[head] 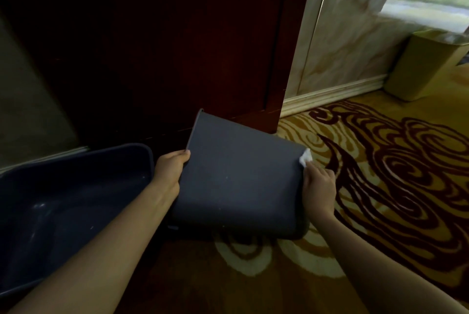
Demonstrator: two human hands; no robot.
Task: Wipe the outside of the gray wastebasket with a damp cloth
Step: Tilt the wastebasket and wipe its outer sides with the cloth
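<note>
Tipping the wastebasket [238,186] exposes its side: left hand [168,170] grips the rim; right hand [318,186], apparently closed, presses the cloth [305,160].

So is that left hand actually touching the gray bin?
Touching. The head view shows the left hand pressed against the tilted gray bin near its rim, fingertips lying on its edge with no gap, while the right hand holds a white cloth at the opposite edge.

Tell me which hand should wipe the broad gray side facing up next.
Right. The right hand already grips the white cloth at the wastebasket edge, while the left hand steadies the tilted bin near its rim, so it probably should stay put.
</note>
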